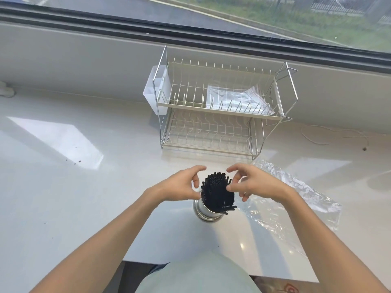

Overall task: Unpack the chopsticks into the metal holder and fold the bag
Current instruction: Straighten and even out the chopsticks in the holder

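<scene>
A bundle of black chopsticks (pixel 216 187) stands in the shiny metal holder (pixel 204 210) on the white counter, close to the front edge. A few sticks lean out over the holder's right rim. My left hand (pixel 179 187) curves round the left side of the bundle, thumb and forefinger spread in a C with a small gap to the sticks. My right hand (pixel 254 182) mirrors it on the right, its thumb tip touching the bundle. The clear plastic bag (pixel 296 199) lies crumpled and flat on the counter, right of the holder and partly under my right forearm.
A two-tier wire dish rack (pixel 211 127) stands behind the holder against the window sill, with a white plastic caddy (pixel 152 92) on its left side and another clear bag (pixel 237 98) on its top tier. The counter's front edge (pixel 211 269) runs just above my lap.
</scene>
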